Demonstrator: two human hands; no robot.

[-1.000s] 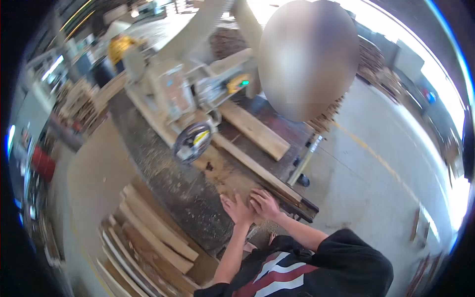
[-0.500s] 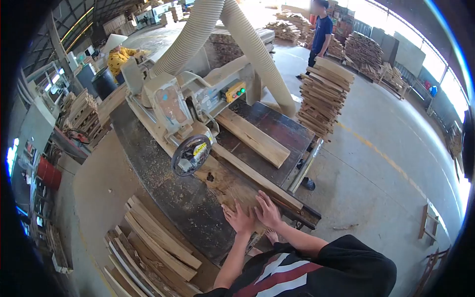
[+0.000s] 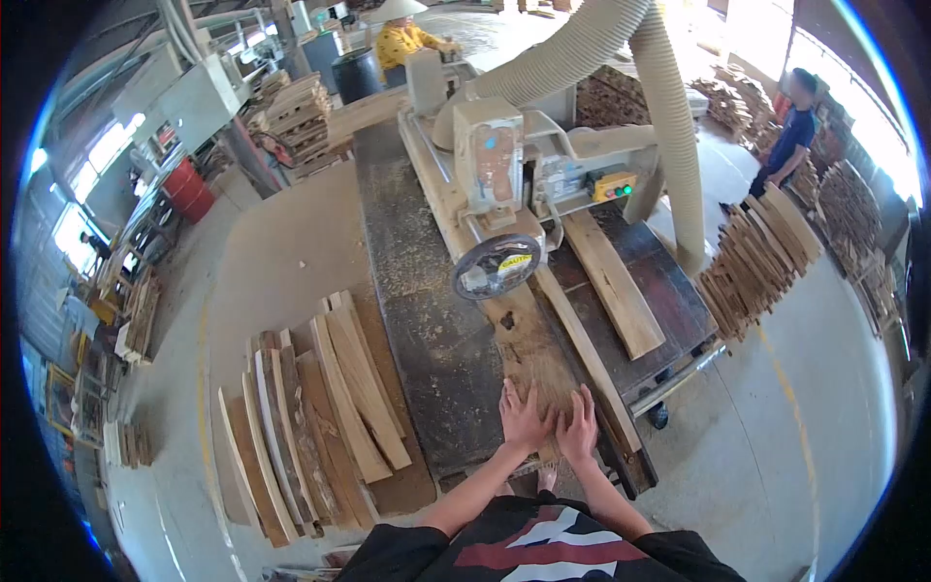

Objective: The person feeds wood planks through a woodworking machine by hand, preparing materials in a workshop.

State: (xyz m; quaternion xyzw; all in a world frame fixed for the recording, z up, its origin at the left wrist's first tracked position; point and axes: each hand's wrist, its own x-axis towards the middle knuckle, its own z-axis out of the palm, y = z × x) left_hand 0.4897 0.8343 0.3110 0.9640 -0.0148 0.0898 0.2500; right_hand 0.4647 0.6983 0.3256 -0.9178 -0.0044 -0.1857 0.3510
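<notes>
Both of my hands lie on a wide wooden board (image 3: 529, 344) with a dark knot hole. My left hand (image 3: 525, 417) rests with its fingers spread on the board's near part. Just to its right, my right hand (image 3: 579, 425) lies with fingers apart near the board's right edge. The far end of the board runs under the saw machine (image 3: 493, 160), beside the black handwheel (image 3: 497, 267). Along the board's right side runs a long narrow wooden strip (image 3: 592, 364). Another plank (image 3: 613, 281) lies farther right on the dark table (image 3: 422, 320).
Loose planks (image 3: 359, 388) lie at the left of the table. A tall wood stack (image 3: 761, 262) stands at the right, with a person (image 3: 793, 136) behind it. Another person in yellow (image 3: 400, 44) is beyond the machine. A thick hose (image 3: 669, 126) comes down to the machine.
The view has turned left, so the machine and table appear farther right and more upright. My hands are still on the board, with no clear shift along it.
</notes>
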